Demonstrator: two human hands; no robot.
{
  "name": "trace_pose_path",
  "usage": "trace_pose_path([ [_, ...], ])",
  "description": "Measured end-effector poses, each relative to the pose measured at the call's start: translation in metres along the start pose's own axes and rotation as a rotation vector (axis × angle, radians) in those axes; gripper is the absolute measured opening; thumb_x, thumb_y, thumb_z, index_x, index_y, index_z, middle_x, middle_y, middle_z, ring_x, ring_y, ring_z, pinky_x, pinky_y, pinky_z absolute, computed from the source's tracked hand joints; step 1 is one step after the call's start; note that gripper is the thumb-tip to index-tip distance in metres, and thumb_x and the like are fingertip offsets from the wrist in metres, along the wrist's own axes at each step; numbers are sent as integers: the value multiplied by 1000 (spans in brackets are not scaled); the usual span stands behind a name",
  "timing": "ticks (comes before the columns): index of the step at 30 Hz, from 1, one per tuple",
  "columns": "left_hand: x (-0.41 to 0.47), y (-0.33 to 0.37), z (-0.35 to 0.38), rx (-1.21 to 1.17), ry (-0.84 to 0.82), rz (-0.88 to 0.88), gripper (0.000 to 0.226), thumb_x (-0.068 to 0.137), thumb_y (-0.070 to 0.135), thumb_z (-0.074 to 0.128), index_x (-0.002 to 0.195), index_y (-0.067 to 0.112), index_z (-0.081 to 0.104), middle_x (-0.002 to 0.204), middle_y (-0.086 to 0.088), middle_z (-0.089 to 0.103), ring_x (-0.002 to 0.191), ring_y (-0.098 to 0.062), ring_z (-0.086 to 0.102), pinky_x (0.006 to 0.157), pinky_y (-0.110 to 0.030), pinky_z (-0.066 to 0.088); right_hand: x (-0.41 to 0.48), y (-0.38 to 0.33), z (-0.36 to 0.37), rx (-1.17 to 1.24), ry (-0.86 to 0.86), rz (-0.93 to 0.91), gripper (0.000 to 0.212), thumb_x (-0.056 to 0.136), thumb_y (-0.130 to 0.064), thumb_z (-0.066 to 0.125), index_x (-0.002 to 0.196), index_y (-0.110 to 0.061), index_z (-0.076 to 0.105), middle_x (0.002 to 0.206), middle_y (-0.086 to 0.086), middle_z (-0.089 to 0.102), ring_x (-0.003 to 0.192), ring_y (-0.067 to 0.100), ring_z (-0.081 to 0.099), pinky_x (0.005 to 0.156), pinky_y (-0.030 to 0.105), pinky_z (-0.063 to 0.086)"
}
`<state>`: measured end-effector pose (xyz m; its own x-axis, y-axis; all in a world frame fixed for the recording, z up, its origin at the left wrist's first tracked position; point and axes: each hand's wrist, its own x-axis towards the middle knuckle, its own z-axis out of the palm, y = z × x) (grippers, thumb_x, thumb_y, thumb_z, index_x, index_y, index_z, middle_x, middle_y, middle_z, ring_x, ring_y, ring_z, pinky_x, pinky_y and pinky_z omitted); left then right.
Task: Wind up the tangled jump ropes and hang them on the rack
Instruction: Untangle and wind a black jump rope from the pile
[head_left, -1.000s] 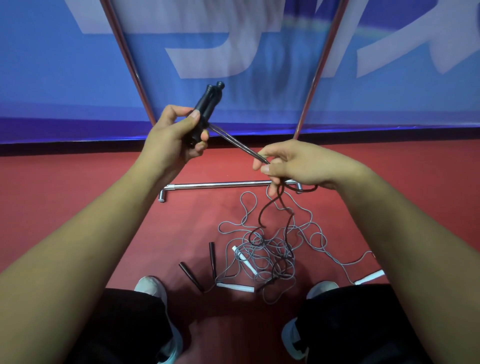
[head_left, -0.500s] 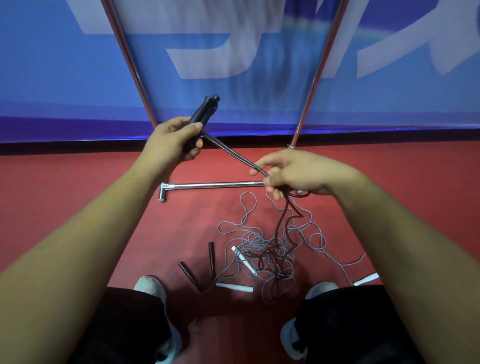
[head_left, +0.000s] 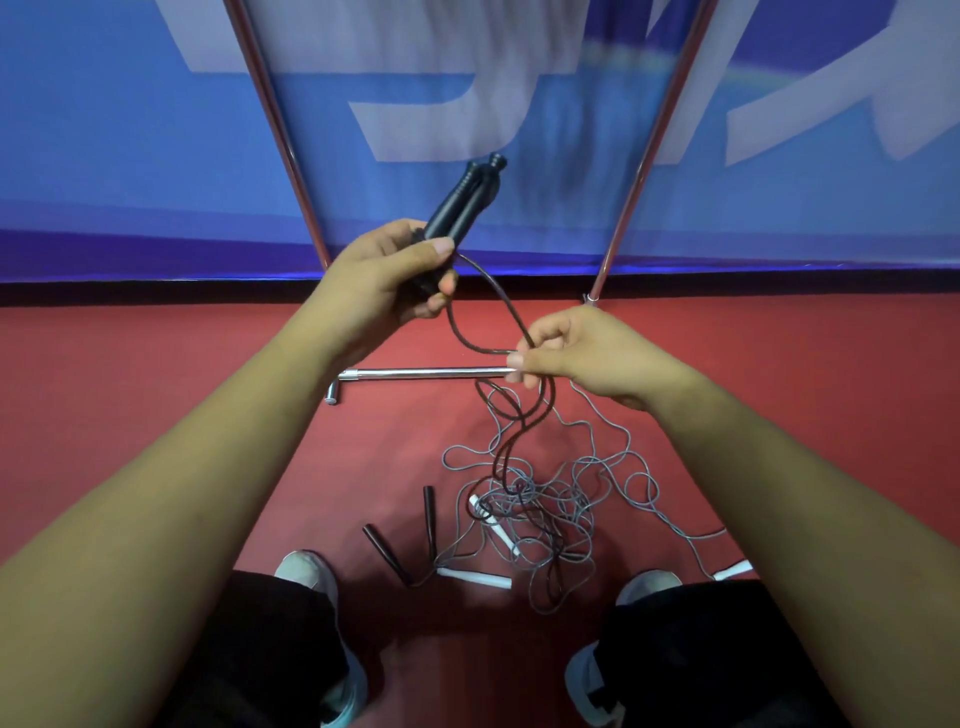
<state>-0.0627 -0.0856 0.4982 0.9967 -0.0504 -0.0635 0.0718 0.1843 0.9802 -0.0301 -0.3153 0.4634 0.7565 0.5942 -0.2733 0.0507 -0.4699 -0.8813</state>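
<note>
My left hand (head_left: 387, 275) grips two black jump-rope handles (head_left: 462, 205) held together, their tops pointing up and right. A black cord (head_left: 491, 291) leaves the handles, sags in a loop and runs to my right hand (head_left: 576, 351), which pinches it between thumb and fingers. Below that hand the black cord drops into a tangled pile of grey and black ropes (head_left: 535, 504) on the red floor. Two slim black handles (head_left: 405, 540) and white handles (head_left: 475, 578) lie beside the pile. The rack's chrome uprights (head_left: 278, 135) rise behind.
The rack's chrome base bar (head_left: 421, 372) lies on the red floor under my hands. A blue banner wall (head_left: 130, 130) stands right behind the rack. My shoes (head_left: 311, 571) flank the rope pile at the bottom.
My left hand has lifted the black handles slightly. The cord between my hands, taut before, now hangs slack in a loop, and my right hand has shifted a little right.
</note>
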Motion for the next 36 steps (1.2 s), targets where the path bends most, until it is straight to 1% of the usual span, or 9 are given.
trace_pose_path([
  [2, 1, 0, -7, 5, 66, 2, 17, 94, 14, 59, 105, 9, 47, 67, -7, 60, 57, -19, 51, 55, -22, 43, 0, -4, 0, 157, 0, 19, 10, 96, -7, 61, 105, -6, 65, 64, 6, 59, 56, 18, 62, 63, 27, 52],
  [7, 6, -9, -26, 206, 217, -50, 14, 95, 13, 65, 99, 11, 52, 71, -10, 63, 56, -18, 55, 57, -25, 45, 0, -15, -6, 187, -48, 41, 20, 104, -12, 47, 109, -8, 66, 61, -4, 29, 50, 8, 22, 46, 21, 23],
  [11, 8, -18, -28, 726, 229, 21, 26, 93, 21, 70, 108, 13, 51, 76, 0, 70, 62, -15, 61, 63, -25, 46, -5, -30, 4, -89, 27, -66, 14, 96, -20, 64, 100, -9, 72, 55, -14, 45, 43, 1, 37, 48, 13, 30],
  [15, 10, -34, -25, 1208, 119, 76, 36, 93, 30, 69, 115, 11, 48, 85, -7, 61, 75, -29, 54, 64, -33, 30, -5, -36, 3, -239, 135, -145, 10, 94, -17, 66, 85, -15, 71, 49, -23, 52, 48, -4, 47, 53, 9, 33],
  [18, 13, -46, -18, 1363, -3, 57, 37, 93, 38, 67, 117, 12, 53, 98, -16, 68, 90, -37, 63, 71, -39, 46, -8, -39, 4, -285, 163, -172, 14, 94, -15, 65, 80, -18, 69, 46, -19, 48, 46, -1, 45, 49, 11, 31],
  [21, 10, -49, -5, 1378, -199, 48, 33, 90, 43, 70, 108, 16, 63, 94, -9, 70, 93, -34, 65, 71, -35, 46, -9, -40, 0, -332, 228, -210, 12, 92, -16, 65, 83, -15, 74, 53, -10, 54, 50, 1, 46, 51, 13, 32],
  [25, 5, -41, 9, 1402, -298, 20, 52, 75, 68, 69, 90, 19, 65, 68, 1, 59, 74, -24, 57, 66, -35, 47, -8, -37, -13, -380, 295, -218, 11, 91, -21, 65, 82, -20, 72, 69, -7, 65, 62, 2, 52, 61, 16, 38],
  [31, 2, -39, 11, 1418, -490, 107, 23, 91, 40, 67, 94, 17, 66, 60, 6, 52, 58, -11, 49, 59, -29, 32, 1, -26, -22, -370, 338, -224, 5, 85, -22, 74, 84, -17, 75, 76, -6, 71, 74, 6, 63, 75, 25, 48],
  [36, -9, -30, 14, 905, -476, 101, 12, 86, 29, 60, 86, 18, 64, 55, 11, 55, 49, -5, 47, 52, -21, 38, 3, -13, -36, -141, 272, -163, 5, 83, -12, 77, 83, -8, 74, 65, 5, 68, 56, 8, 56, 60, 19, 46],
])
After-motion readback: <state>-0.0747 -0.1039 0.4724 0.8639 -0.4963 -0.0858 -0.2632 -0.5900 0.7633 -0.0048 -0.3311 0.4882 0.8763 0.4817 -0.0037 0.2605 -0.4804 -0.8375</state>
